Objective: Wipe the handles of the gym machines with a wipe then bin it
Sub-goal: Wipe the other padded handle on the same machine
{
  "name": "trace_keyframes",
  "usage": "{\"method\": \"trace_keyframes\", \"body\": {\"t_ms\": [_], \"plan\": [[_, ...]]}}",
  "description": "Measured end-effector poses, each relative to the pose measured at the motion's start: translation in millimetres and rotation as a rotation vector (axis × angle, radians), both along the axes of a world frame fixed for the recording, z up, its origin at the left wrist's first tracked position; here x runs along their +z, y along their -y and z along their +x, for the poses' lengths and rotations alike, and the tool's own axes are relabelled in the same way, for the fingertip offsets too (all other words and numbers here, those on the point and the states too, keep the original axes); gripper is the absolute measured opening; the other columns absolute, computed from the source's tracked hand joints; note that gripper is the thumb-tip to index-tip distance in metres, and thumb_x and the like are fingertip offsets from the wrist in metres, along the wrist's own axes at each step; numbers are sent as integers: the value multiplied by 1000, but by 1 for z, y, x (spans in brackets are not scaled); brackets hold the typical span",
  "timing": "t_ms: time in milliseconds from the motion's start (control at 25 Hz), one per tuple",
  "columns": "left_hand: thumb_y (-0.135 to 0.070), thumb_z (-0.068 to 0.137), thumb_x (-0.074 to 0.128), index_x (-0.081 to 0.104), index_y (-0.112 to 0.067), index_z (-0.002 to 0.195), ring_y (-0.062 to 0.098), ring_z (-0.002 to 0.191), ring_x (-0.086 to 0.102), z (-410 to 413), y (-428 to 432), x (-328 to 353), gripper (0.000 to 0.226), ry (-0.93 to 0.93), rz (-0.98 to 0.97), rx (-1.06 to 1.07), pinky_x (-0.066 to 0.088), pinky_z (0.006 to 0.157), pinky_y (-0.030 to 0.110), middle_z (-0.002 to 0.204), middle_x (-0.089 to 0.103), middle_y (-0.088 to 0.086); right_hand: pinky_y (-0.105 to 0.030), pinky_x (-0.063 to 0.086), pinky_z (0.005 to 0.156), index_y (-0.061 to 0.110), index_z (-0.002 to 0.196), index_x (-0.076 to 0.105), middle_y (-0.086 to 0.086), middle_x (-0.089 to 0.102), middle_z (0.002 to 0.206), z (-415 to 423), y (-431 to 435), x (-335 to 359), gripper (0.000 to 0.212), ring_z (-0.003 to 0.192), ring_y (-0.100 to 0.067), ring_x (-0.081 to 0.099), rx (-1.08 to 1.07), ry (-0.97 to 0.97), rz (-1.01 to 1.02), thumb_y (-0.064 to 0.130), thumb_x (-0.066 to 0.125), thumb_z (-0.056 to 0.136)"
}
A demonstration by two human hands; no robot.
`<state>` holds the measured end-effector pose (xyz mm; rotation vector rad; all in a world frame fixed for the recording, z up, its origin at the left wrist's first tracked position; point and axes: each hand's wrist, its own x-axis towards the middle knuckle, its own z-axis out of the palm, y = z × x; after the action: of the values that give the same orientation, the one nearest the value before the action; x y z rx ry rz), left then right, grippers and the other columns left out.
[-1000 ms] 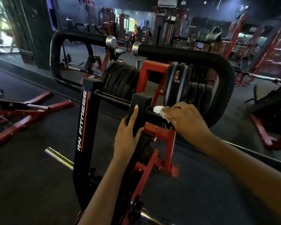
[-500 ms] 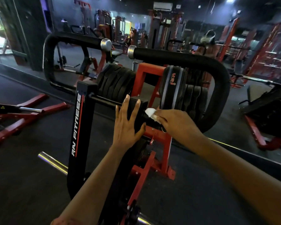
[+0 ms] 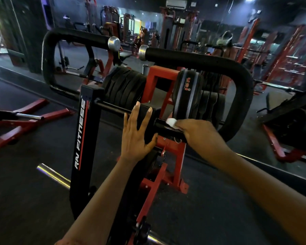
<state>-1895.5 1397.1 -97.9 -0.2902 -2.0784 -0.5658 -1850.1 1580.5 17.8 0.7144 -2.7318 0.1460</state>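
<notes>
One shift: R hand (image 3: 200, 133) gripping wipe (image 3: 170, 122) slid right on bar (image 3: 159, 122); L hand (image 3: 134, 137) flat, released.

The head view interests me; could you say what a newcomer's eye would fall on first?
Dead centre, the right hand presses a white wipe onto a short black bar, while the left hand rests flat beside it, fingers spread. Above them arch two thick padded black handles with silver end caps.

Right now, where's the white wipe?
Head view, centre-right: the small white wipe is pinched in the right hand against a short black bar, just right of the left hand.
</notes>
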Motion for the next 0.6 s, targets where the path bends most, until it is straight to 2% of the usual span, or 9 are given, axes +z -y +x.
{"method": "trace_keyframes", "body": {"t_ms": [80, 160, 280, 360, 440, 480, 520, 600], "plan": [[-50, 86, 44, 5, -33, 148, 20, 145, 7, -1, 0, -1, 75, -13, -10, 2, -1, 119, 38, 156, -1, 7, -26, 48, 74, 23, 124, 56, -4, 67, 104, 3, -22, 4, 37, 82, -17, 61, -70, -9, 65, 8, 48, 90], [-51, 87, 43, 6, -32, 149, 20, 146, 6, -3, 1, -1, 75, -12, -11, 10, -2, 119, 37, 156, 1, 9, -27, 49, 73, 20, 123, 58, -8, 68, 101, -10, -13, 9, 37, 80, -19, 60, -52, 16, 61, 6, 48, 91], [-52, 87, 42, 13, -27, 148, 19, 146, 5, -1, 0, -1, 72, -3, 1, 13, -1, 118, 38, 156, 3, 11, -35, 51, 83, 18, 123, 59, -11, 69, 105, -24, 26, 13, 39, 89, -25, 63, 40, 24, -34, 1, 48, 90], [-51, 87, 43, 14, -26, 148, 20, 146, 5, 1, 0, 0, 72, -2, 3, 4, 2, 118, 41, 156, 2, 11, -32, 49, 81, 18, 126, 56, -11, 66, 112, -19, 27, 5, 40, 89, -22, 62, 98, 5, -27, 5, 45, 90], [-51, 88, 45, 12, -26, 148, 21, 146, 5, 1, 0, 0, 73, 4, 1, -6, 2, 118, 42, 156, 1, 10, -34, 49, 89, 15, 131, 50, -9, 56, 130, -2, 4, -3, 42, 107, -24, 59, 166, -23, 56, 10, 48, 90], [-51, 87, 46, 12, -26, 148, 22, 146, 5, 1, -1, 0, 74, 8, 0, -14, 3, 117, 43, 156, 1, 11, -40, 51, 91, 11, 130, 51, -10, 54, 134, 7, -9, -6, 43, 115, -27, 57, 218, -96, 84, 8, 53, 88], [-50, 87, 46, 11, -26, 148, 23, 146, 6, 1, -1, 1, 74, 14, 2, -20, 3, 117, 44, 156, 1, 11, -45, 54, 86, 5, 125, 55, -13, 56, 130, 10, -19, -7, 42, 115, -30, 58, 283, -194, 117, 5, 57, 83], [-49, 87, 47, 12, -25, 148, 25, 146, 8, 2, -1, 1, 75, 17, 4, -24, 6, 117, 47, 156, 3, 14, -43, 58, 74, -1, 113, 62, -18, 63, 119, 4, -22, -5, 41, 107, -32, 62, 437, -381, 222, 0, 65, 72]]}}
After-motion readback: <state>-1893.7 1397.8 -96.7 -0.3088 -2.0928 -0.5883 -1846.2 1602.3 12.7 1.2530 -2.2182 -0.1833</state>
